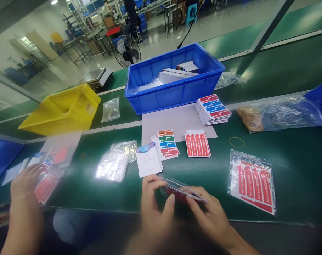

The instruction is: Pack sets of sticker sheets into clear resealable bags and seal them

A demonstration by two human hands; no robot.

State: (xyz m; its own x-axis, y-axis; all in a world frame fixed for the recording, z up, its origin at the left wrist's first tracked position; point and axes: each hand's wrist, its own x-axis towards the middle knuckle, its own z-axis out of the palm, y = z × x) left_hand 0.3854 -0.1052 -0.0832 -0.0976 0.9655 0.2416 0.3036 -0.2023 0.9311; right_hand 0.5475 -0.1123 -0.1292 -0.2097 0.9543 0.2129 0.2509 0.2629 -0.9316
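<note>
Near the table's front edge, a clear plastic bag (pixel 180 189) with reddish contents spans my two hands, tilted and seen almost edge-on. My left hand (pixel 155 202) has its fingers at the bag's left end, thumb below. At the other end, my right hand (pixel 210 212) pinches the bag between thumb and fingers. Just beyond lie a white printed leaflet (pixel 148 161), multicoloured sticker sheets (pixel 166 144) and a pile of red label sheets (pixel 197 144). To the right rests a filled bag of red labels (pixel 253 186).
A blue crate (pixel 174 92) holding white stacks stands behind, with a stack of sticker sheets (pixel 213 109) by it. Clear bags (pixel 113 164) lie left of centre. A co-worker's hand (pixel 26 180) handles labels at left, below a yellow bin (pixel 62 109). A rubber band (pixel 237 142) lies right.
</note>
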